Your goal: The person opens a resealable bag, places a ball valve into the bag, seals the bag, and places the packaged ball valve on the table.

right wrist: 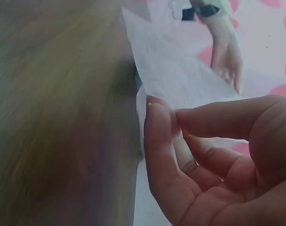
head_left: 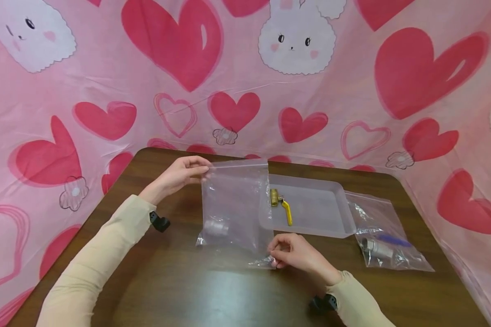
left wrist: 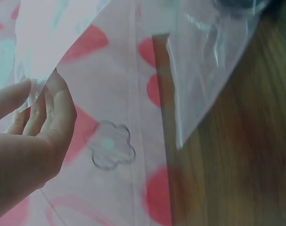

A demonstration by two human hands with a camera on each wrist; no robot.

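A clear plastic zip bag [head_left: 237, 204] is stretched between both hands over the table. My left hand [head_left: 184, 175] pinches its top left corner between thumb and fingers, also seen in the left wrist view. At the bag's lower right corner, my right hand [head_left: 296, 254] pinches the film between thumb and forefinger, which the right wrist view shows close up. A pale cylindrical piece [head_left: 217, 227], blurred by the plastic, shows at the bag's lower left. The bag overlaps the left side of a translucent tray [head_left: 315, 229]. In that tray lies a brass valve [head_left: 274, 197] with a yellow lever.
Right of the tray lies a second clear bag [head_left: 378, 206] holding a grey metal cylindrical fitting [head_left: 378, 247] and a blue lever-like piece [head_left: 394, 240]. All sits on a dark wooden table [head_left: 167, 281]. A pink heart-print cloth [head_left: 245, 81] hangs behind and around it.
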